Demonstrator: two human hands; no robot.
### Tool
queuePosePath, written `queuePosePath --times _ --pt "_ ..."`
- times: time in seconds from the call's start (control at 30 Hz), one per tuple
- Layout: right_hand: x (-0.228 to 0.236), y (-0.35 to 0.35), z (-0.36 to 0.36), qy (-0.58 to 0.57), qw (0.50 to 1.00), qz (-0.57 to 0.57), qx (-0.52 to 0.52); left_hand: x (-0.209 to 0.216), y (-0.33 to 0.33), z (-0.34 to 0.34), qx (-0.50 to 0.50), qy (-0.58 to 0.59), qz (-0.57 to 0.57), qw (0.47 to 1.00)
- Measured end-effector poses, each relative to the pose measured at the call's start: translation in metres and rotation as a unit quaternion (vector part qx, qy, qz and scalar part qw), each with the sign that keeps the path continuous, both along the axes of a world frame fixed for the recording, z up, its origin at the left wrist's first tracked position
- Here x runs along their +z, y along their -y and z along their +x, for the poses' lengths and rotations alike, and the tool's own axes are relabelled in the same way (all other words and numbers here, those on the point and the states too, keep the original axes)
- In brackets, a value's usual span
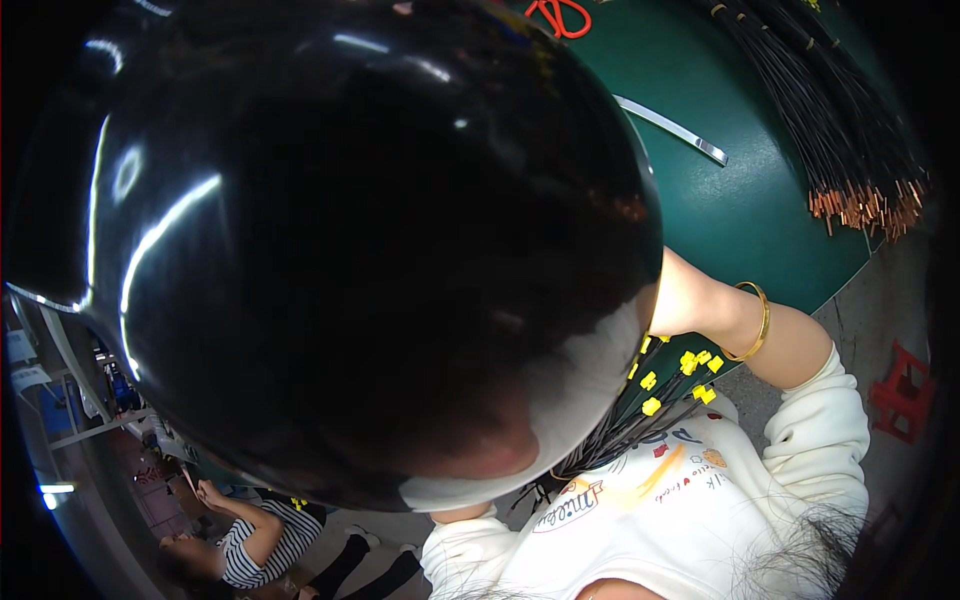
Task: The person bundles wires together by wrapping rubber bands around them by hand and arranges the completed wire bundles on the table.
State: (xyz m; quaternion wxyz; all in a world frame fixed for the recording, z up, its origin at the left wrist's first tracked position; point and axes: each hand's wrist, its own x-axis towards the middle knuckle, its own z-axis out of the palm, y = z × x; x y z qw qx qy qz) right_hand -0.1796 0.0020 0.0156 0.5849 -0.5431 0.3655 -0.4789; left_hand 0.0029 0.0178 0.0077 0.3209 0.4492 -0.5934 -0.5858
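Observation:
A large, glossy black dome [380, 250] fills most of the view and covers my working area. My right forearm [790, 345], with a gold bangle [765, 325] on it, runs in behind the dome. Only the wrist end of my right hand [680, 297] shows at the dome's edge, its fingers hidden. Of my left arm, just the white sleeve [462, 540] and a strip of skin appear below the dome; the left hand is out of sight. Black cables with yellow connectors [700, 370] lie between my right forearm and my body. What either hand holds cannot be seen.
On the green table [745, 215] lie a curved metal strip [680, 132], red-orange looped handles [560, 15] and thick bundles of black cable [800, 90] with bare copper ends. A red stool-like object [903, 390] stands at right. Another person [265, 540] is at lower left.

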Motion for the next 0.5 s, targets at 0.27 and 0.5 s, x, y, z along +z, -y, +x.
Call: queuePosePath --times 0.27,0.5 --pt "-0.005 0.005 -0.005 0.039 0.994 -0.075 0.067 0.002 0.000 0.004 0.024 -0.108 0.086 0.990" --pt "-0.006 0.005 -0.007 0.030 0.995 -0.027 0.087 -0.003 0.010 0.005 -0.158 -0.258 0.141 0.942"
